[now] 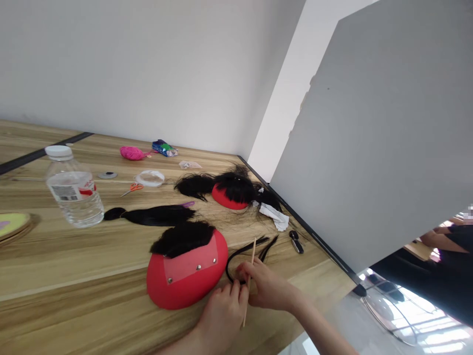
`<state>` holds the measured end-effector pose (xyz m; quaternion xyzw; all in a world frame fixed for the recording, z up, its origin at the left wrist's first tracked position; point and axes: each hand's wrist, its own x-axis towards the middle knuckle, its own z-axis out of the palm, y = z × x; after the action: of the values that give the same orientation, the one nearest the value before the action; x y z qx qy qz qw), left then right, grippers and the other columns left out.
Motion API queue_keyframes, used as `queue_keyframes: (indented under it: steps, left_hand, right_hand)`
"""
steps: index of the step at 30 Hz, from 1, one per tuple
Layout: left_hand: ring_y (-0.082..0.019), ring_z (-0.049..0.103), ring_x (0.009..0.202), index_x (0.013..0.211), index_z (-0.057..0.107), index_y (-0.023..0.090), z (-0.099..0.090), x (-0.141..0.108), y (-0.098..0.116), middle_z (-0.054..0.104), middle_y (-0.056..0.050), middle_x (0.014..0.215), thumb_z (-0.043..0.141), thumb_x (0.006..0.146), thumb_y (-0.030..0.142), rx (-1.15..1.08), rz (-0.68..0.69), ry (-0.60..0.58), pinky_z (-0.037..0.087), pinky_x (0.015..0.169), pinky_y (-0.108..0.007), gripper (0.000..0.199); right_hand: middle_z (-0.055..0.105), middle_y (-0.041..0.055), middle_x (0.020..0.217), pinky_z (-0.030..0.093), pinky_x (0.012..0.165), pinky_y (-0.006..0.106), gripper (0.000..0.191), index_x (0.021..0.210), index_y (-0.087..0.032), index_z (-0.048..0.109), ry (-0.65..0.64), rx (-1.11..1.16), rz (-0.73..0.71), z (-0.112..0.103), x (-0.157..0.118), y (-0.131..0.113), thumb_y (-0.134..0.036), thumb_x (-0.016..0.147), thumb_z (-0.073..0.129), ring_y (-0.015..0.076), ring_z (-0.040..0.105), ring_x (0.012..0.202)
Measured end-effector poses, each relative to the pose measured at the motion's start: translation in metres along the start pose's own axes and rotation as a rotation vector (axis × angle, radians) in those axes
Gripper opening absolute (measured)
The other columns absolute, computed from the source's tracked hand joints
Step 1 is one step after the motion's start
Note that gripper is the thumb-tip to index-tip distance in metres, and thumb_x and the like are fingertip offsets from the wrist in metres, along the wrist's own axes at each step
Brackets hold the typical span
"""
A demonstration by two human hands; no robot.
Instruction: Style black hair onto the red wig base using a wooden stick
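My right hand (269, 286) is closed around a thin wooden stick (253, 249), which stands slanted and runs down past the fingers of both hands. A strand of black hair (228, 266) curves in a loop on the table and runs in between my hands. My left hand (226, 310) is closed on the strand's end beside the stick; its fingertips are partly hidden. Just left of my hands lies a red dome-shaped form (181, 291). It carries a translucent patch (185, 261) held by several pins, with black hair (185, 237) along the patch's upper edge.
Behind lie a tied black hair bundle (158, 215), a second red form (227, 199) with hair, white tissue (274, 217) and a black key fob (296, 241). Left stand a water bottle (76, 192) and orange scissors (135, 187). Another person's arm (443, 241) shows at right.
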<state>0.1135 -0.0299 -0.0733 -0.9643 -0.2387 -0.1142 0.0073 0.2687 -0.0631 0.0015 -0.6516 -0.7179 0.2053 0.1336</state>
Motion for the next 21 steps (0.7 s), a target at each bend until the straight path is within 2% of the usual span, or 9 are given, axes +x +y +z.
queue_keyframes:
  steps: [2, 5, 10, 14, 17, 21]
  left_hand:
    - [-0.026, 0.064, 0.085, 0.123, 0.062, 0.014, -0.002, -0.001, -0.001, 0.068, -0.014, 0.111, 0.052, 0.087, 0.020, -0.004, 0.012, 0.001, 0.052, 0.067, -0.035, 0.038]
    - [-0.027, 0.063, 0.088, 0.124, 0.061, 0.012, -0.004, -0.002, 0.000, 0.067, -0.015, 0.114, 0.050, 0.086, 0.019, -0.003, 0.033, 0.006, 0.053, 0.068, -0.036, 0.040]
    - [-0.027, 0.064, 0.087, 0.132, 0.056, 0.013, 0.000, -0.002, 0.002, 0.061, -0.015, 0.129, 0.049, 0.086, 0.016, 0.008, 0.022, 0.002, 0.053, 0.066, -0.036, 0.047]
    - [-0.032, 0.058, 0.111, 0.138, 0.048, 0.011, 0.012, 0.002, 0.000, 0.043, -0.020, 0.146, 0.049, 0.087, 0.019, 0.006, -0.037, -0.001, 0.053, 0.072, -0.038, 0.051]
    - [-0.030, 0.055, 0.117, 0.139, 0.047, 0.014, 0.018, 0.007, -0.003, 0.050, -0.017, 0.140, 0.049, 0.088, 0.020, -0.016, -0.037, -0.010, 0.054, 0.072, -0.034, 0.051]
    - [-0.021, 0.065, 0.094, 0.128, 0.057, 0.020, 0.014, 0.011, -0.004, 0.063, -0.011, 0.118, 0.049, 0.086, 0.011, -0.029, -0.084, -0.020, 0.052, 0.065, -0.026, 0.044]
  right_hand:
    - [0.059, 0.0040, 0.089, 0.043, 0.074, 0.026, 0.021, 0.080, -0.020, 0.047, 0.017, -0.045, -0.039, 0.009, 0.005, 0.002, -0.009, 0.066, 0.057, 0.0194, 0.054, 0.086]
    - [0.056, 0.0033, 0.082, 0.040, 0.068, 0.027, 0.017, 0.077, -0.021, 0.043, 0.034, -0.079, -0.021, 0.018, 0.010, 0.010, -0.008, 0.070, 0.052, 0.0182, 0.052, 0.078]
    - [0.053, 0.0018, 0.076, 0.036, 0.061, 0.026, 0.015, 0.075, -0.021, 0.042, 0.015, -0.092, 0.002, 0.017, 0.010, 0.017, -0.010, 0.072, 0.052, 0.0165, 0.050, 0.070]
    - [0.054, 0.0014, 0.077, 0.037, 0.060, 0.026, 0.014, 0.075, -0.021, 0.041, 0.008, -0.067, 0.005, 0.011, 0.001, 0.018, -0.016, 0.076, 0.054, 0.0158, 0.050, 0.069]
    - [0.056, 0.0011, 0.080, 0.039, 0.063, 0.026, 0.015, 0.075, -0.022, 0.041, 0.012, -0.025, 0.019, 0.006, -0.010, 0.020, -0.015, 0.074, 0.055, 0.0159, 0.052, 0.071]
    - [0.058, 0.0015, 0.084, 0.041, 0.066, 0.026, 0.017, 0.081, -0.022, 0.048, -0.022, 0.018, 0.073, -0.005, -0.024, 0.021, -0.010, 0.070, 0.054, 0.0172, 0.055, 0.077]
